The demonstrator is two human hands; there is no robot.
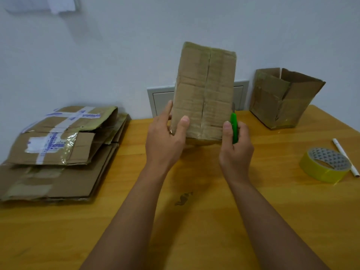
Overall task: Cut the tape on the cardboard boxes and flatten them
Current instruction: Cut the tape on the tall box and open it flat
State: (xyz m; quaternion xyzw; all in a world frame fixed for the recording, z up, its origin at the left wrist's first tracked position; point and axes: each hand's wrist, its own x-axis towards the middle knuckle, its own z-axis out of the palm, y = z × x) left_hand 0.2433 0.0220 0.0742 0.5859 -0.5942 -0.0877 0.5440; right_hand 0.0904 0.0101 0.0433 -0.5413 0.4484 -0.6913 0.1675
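Note:
A tall taped cardboard box (204, 90) stands on end at the middle of the wooden table (194, 201), its taped seam facing me. My left hand (165, 137) grips its lower left edge, thumb on the front face. My right hand (236, 147) holds a green utility knife (234, 127) against the box's lower right edge, thumb touching the box. The blade is not visible.
A stack of flattened cardboard boxes (58, 152) lies at the left. An open cardboard box (282, 98) stands at the back right. A yellow tape roll (324, 164) and a white pen (345, 156) lie at the right. A wall runs behind the table.

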